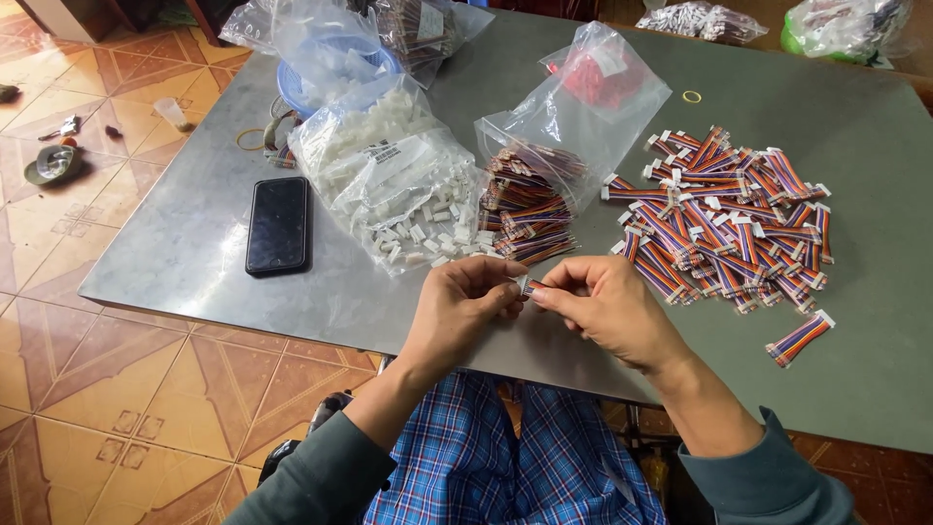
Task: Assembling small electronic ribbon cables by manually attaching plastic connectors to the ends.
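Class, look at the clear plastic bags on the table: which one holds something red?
The clear bag with red pieces, behind the striped wire bundles at the table's middle. The large bag left of it holds white connectors; the others show no red contents.

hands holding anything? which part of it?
Both hands, left and right, pinch a short multicoloured ribbon cable between their fingertips, near its white connector end. The rest of the cable is hidden by the fingers.

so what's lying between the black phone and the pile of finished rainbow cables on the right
In the head view, between the phone and the finished cables lie a bag of white connectors, then a bag of loose striped cables.
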